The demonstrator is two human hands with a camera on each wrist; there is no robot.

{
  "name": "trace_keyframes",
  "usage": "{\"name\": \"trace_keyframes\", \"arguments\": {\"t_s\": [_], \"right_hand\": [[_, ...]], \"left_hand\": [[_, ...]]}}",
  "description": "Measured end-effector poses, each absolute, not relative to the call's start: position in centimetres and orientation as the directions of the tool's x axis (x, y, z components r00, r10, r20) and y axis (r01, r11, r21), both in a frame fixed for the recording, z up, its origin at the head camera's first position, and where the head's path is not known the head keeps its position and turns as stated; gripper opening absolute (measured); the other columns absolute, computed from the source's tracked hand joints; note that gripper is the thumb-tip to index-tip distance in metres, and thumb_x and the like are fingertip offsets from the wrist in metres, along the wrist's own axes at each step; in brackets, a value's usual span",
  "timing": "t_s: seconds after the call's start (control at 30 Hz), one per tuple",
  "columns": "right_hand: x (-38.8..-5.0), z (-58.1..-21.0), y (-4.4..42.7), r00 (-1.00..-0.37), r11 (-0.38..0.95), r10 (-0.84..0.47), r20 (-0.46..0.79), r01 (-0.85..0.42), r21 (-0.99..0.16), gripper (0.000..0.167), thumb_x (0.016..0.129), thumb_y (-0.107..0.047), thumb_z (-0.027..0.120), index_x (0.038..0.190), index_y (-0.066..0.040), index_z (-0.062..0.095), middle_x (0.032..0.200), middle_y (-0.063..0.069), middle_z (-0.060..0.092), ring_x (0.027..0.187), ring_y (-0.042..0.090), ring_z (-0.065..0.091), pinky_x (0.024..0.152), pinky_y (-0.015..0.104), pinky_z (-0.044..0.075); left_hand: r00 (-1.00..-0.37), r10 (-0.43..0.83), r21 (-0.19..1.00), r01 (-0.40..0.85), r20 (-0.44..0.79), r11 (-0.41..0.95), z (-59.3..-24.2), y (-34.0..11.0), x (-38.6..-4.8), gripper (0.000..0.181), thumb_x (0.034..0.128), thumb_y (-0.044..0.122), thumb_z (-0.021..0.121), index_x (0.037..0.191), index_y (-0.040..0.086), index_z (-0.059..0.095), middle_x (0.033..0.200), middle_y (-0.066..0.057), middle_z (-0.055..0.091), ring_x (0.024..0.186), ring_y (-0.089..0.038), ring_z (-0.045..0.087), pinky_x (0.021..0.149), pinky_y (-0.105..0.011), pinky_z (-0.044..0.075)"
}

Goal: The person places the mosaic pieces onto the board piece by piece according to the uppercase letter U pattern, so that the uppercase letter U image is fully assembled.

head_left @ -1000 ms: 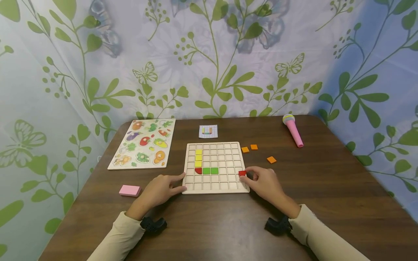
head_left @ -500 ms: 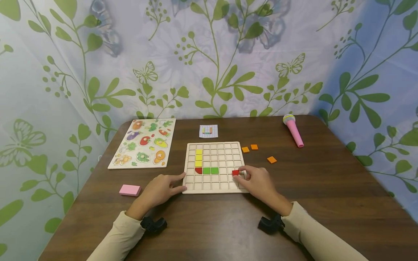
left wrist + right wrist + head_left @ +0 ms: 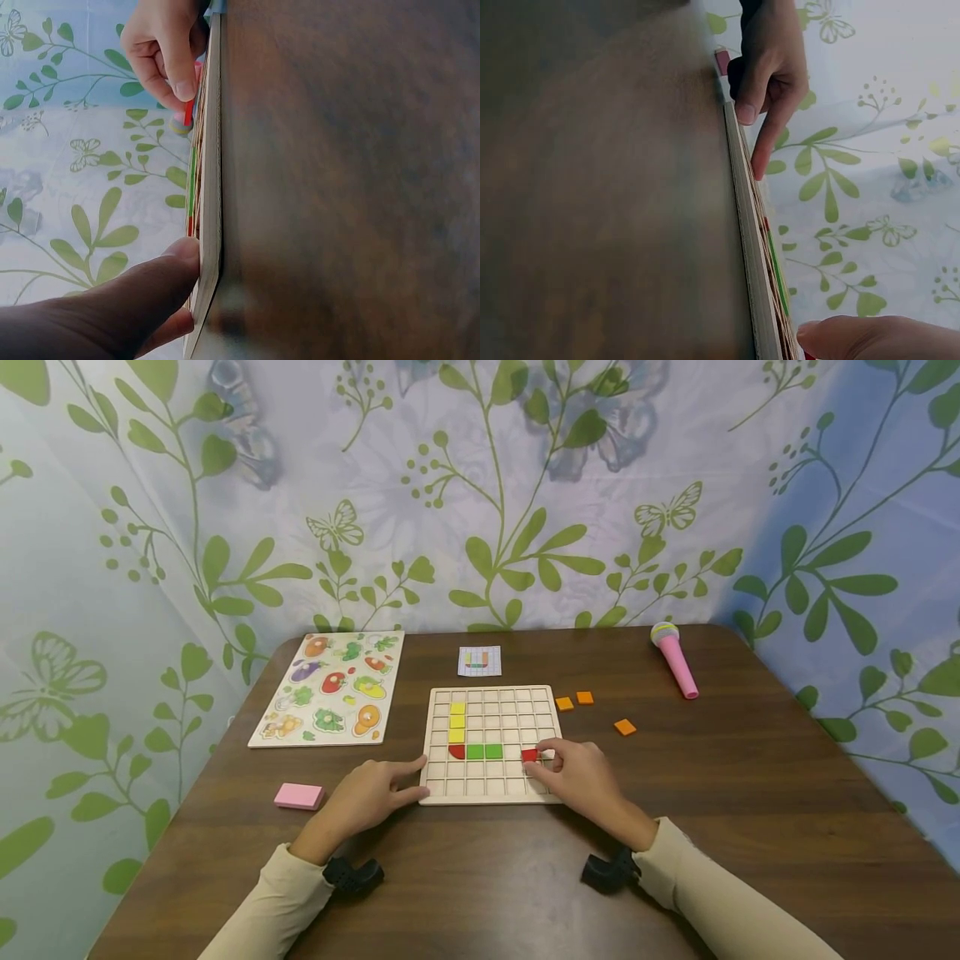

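A wooden grid board (image 3: 484, 788) lies on the table, bearing a column of yellow squares (image 3: 457, 722), a red rounded piece (image 3: 457, 752) and two green squares (image 3: 483, 751). The left hand (image 3: 367, 797) touches the board's left edge with thumb and finger, fingers fairly straight. Over the board's right part, the right hand (image 3: 585, 777) pinches a red piece (image 3: 529, 756) between thumb and forefinger. In the left wrist view that red piece (image 3: 189, 112) is tilted up above the board's surface, held at the fingertips.
Three orange squares (image 3: 625, 727) lie right of the board. Behind it is a small pattern card (image 3: 479, 670). A vegetable puzzle board (image 3: 348, 699) and a pink block (image 3: 298, 797) are at the left, a pink microphone (image 3: 677, 665) at the back right.
The right hand has moved left with the red piece, from the board's right edge to over its grid. The left hand has stayed at the left edge.
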State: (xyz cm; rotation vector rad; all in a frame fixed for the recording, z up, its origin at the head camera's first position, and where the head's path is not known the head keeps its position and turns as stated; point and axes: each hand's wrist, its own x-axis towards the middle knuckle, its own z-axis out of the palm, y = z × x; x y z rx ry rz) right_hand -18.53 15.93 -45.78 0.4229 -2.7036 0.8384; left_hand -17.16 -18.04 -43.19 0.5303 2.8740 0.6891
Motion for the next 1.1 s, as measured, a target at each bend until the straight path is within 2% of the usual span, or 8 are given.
{"name": "trace_keyframes", "arguments": {"t_s": [0.2, 0.4, 0.57, 0.73, 0.93, 1.1], "right_hand": [[-19.0, -45.6, 15.5, -0.905, 0.781, -0.198, 0.375, -0.377, -0.498, 0.030, 0.085, -0.038, 0.084, 0.100, -0.013, 0.079, 0.054, -0.010, 0.042, 0.046, 0.009, 0.032, 0.045, 0.026, 0.023], [-19.6, -45.4, 14.9, -0.911, 0.800, -0.210, 0.355, -0.368, -0.473, 0.033, 0.086, -0.041, 0.082, 0.102, -0.013, 0.079, 0.055, -0.010, 0.044, 0.048, 0.010, 0.036, 0.048, 0.027, 0.028], [-19.7, -45.2, 14.3, -0.921, 0.795, -0.211, 0.329, -0.357, -0.491, 0.035, 0.087, -0.041, 0.082, 0.106, -0.011, 0.079, 0.055, -0.009, 0.045, 0.048, 0.011, 0.034, 0.048, 0.027, 0.026], [-19.8, -45.4, 14.0, -0.921, 0.793, -0.212, 0.328, -0.358, -0.492, 0.033, 0.087, -0.040, 0.082, 0.103, -0.012, 0.080, 0.052, -0.008, 0.041, 0.049, 0.011, 0.033, 0.049, 0.028, 0.026], [-20.0, -45.8, 13.5, -0.925, 0.795, -0.223, 0.307, -0.355, -0.492, 0.033, 0.087, -0.042, 0.081, 0.103, -0.013, 0.080, 0.051, -0.010, 0.045, 0.051, 0.011, 0.038, 0.050, 0.029, 0.028], [-20.0, -45.7, 13.2, -0.924, 0.798, -0.211, 0.318, -0.351, -0.491, 0.030, 0.087, -0.040, 0.081, 0.100, -0.013, 0.080, 0.048, -0.010, 0.045, 0.049, 0.012, 0.039, 0.049, 0.030, 0.030]], "left_hand": [[-0.930, 0.364, 0.459, 0.299, -0.058, 0.837, -43.2, -18.0, -17.1, 0.059, 0.0936, 0.045, 0.073, 0.146, 0.022, 0.059, 0.053, 0.008, 0.039, 0.051, -0.009, 0.028, 0.051, -0.028, 0.030], [-0.929, 0.365, 0.463, 0.299, -0.059, 0.835, -43.2, -18.0, -17.1, 0.059, 0.0934, 0.045, 0.073, 0.146, 0.022, 0.059, 0.053, 0.008, 0.036, 0.051, -0.009, 0.028, 0.050, -0.027, 0.029], [-0.929, 0.365, 0.466, 0.298, -0.057, 0.833, -43.1, -18.0, -17.1, 0.060, 0.0931, 0.045, 0.074, 0.146, 0.022, 0.059, 0.054, 0.008, 0.036, 0.050, -0.009, 0.029, 0.050, -0.027, 0.029], [-0.932, 0.358, 0.464, 0.294, -0.056, 0.836, -43.1, -18.1, -17.2, 0.060, 0.0929, 0.045, 0.074, 0.146, 0.022, 0.059, 0.054, 0.007, 0.039, 0.051, -0.009, 0.029, 0.051, -0.027, 0.030], [-0.927, 0.372, 0.466, 0.307, -0.053, 0.830, -43.2, -18.1, -17.1, 0.060, 0.0934, 0.045, 0.073, 0.146, 0.022, 0.059, 0.054, 0.007, 0.043, 0.052, -0.009, 0.028, 0.051, -0.028, 0.030], [-0.924, 0.382, 0.464, 0.323, -0.034, 0.825, -43.3, -18.2, -17.1, 0.059, 0.0934, 0.044, 0.074, 0.146, 0.021, 0.059, 0.053, 0.008, 0.039, 0.050, -0.009, 0.027, 0.050, -0.028, 0.029]]}}
